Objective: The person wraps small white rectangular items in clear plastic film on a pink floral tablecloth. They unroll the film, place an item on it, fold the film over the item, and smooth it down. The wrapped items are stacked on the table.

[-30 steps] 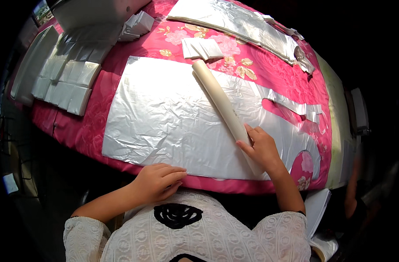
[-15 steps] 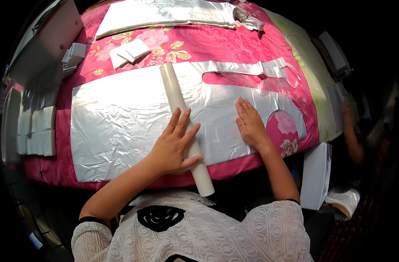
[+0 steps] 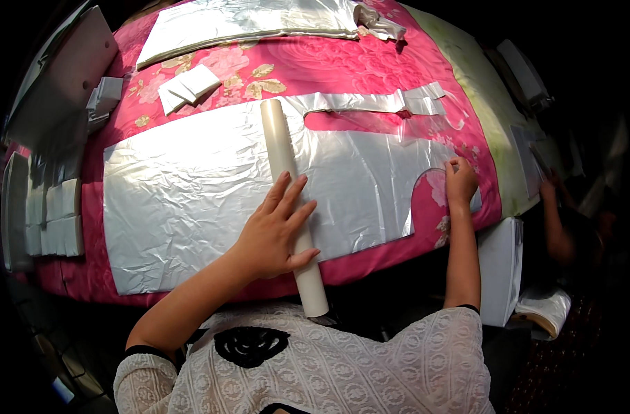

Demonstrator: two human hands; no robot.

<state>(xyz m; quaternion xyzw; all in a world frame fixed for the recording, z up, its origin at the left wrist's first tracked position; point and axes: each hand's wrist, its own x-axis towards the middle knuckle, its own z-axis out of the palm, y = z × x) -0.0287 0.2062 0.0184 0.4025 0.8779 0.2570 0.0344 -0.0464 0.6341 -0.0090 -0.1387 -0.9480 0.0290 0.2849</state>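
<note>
A silvery-white plastic bag [image 3: 191, 190] with two cut-out handles lies flat and creased across the table. A pale, long tube [image 3: 276, 131] rests crosswise on its middle, its near end past the table edge. My left hand [image 3: 277, 224] lies over the tube with fingers spread and stretched, pressing on it rather than wrapping round it. At the near handle on the right, my right hand [image 3: 462, 181] has its fingers closed in a pinch on the bag's edge; the fingertips partly hide that edge. The far handle stretches out flat to the right.
A pink floral cloth [image 3: 328, 65] covers the table. Beyond lies a stack of silvery bags [image 3: 253, 24], with folded white packets [image 3: 189, 88] before it. White bundles [image 3: 60, 234] and a box [image 3: 70, 76] stand left. A white box [image 3: 500, 276] and another person's arm [image 3: 556, 228] are right.
My right hand has moved right from lying flat on the bag to pinching its near handle. The left hand stays on the tube. The whole view has shifted slightly.
</note>
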